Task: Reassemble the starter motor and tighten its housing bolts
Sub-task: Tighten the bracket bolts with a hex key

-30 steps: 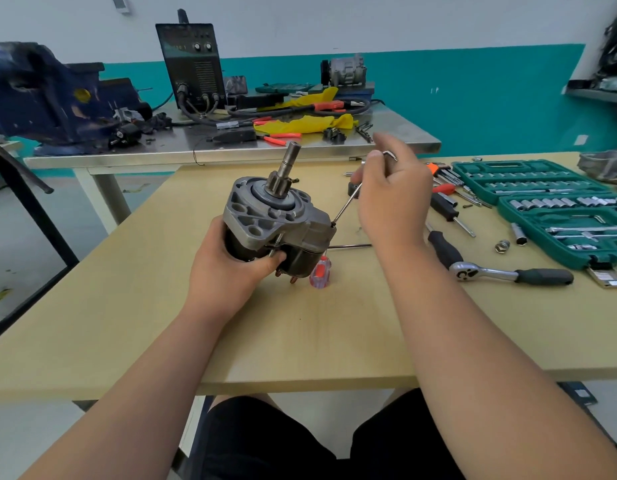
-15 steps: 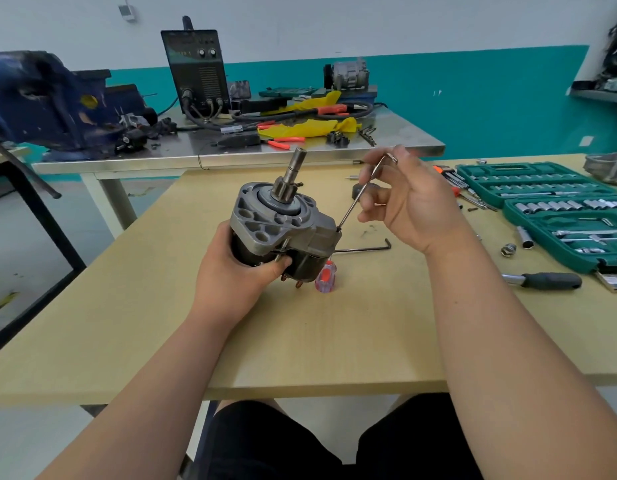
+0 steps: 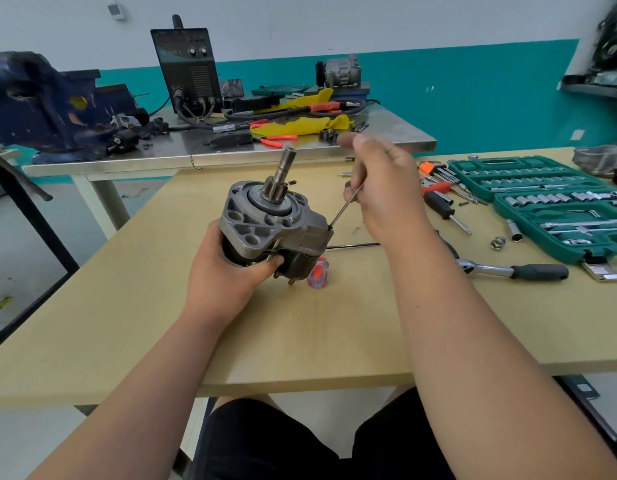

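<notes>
Starter motor (image 3: 265,230) sits at centre frame, on or just over the pale wooden desk (image 3: 127,323): ribbed grey cast housing, stepped steel shaft (image 3: 283,171) pointing up and slightly right. My left grip (image 3: 227,275) clasps its dark body from the lower left. My right grip (image 3: 383,188), up and right, pinches a thin rod (image 3: 345,207) slanting down-left, tip touching the housing's right edge; I'd keep that slant

The starter motor (image 3: 265,225) is gripped by the left hand (image 3: 227,271). A thin metal rod (image 3: 345,209) is pinched in the raised right hand (image 3: 386,192), fingers curled. Both bare forearms are extended forward.
</notes>
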Tool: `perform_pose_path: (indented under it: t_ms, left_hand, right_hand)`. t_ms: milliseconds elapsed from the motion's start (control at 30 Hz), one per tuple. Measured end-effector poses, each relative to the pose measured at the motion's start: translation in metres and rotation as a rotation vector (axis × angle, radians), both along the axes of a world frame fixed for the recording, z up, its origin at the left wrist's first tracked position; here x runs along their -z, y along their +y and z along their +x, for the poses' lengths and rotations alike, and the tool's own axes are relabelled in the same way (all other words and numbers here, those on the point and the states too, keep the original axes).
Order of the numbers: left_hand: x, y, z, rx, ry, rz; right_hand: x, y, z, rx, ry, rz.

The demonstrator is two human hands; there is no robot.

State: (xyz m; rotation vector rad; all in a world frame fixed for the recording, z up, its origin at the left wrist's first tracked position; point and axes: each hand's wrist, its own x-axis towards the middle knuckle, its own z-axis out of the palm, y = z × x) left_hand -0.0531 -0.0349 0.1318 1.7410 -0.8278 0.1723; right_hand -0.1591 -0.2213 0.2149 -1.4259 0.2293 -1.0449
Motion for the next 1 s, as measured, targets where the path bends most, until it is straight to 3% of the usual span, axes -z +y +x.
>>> perform_pose_path:
  t_ms: [67, 167, 267, 500, 667, 867, 1000]
  left_hand:
    - [0.001, 0.0, 0.001, -0.001, 0.001, 0.004]
    - [0.001, 0.0, 0.002, -0.001, 0.014, 0.003]
    - [0.0, -0.001, 0.003, -0.002, 0.016, 0.0]
    - [0.0, -0.001, 0.003, -0.013, 0.006, 0.006]
    - [0.0, -0.001, 0.003, -0.025, 0.003, 0.01]
    - [0.0, -0.001, 0.003, -0.015, 0.004, 0.009]
    - [0.0, -0.001, 0.004, -0.017, 0.002, 0.005]
  right_hand:
    - [0.001, -0.018, -0.006, -0.365, -0.003, 0.188]
    - [0.009, -0.036, -0.012, -0.796, -0.009, 0.238]
    - [0.012, -0.044, -0.014, -0.984, -0.02, 0.238]
    - [0.011, -0.024, -0.008, -0.578, -0.069, 0.176]
    - [0.011, -0.027, -0.012, -0.653, -0.094, 0.199]
    - [0.011, -0.023, -0.012, -0.552, -0.168, 0.268]
    - [0.015, -0.013, -0.011, -0.225, -0.245, 0.208]
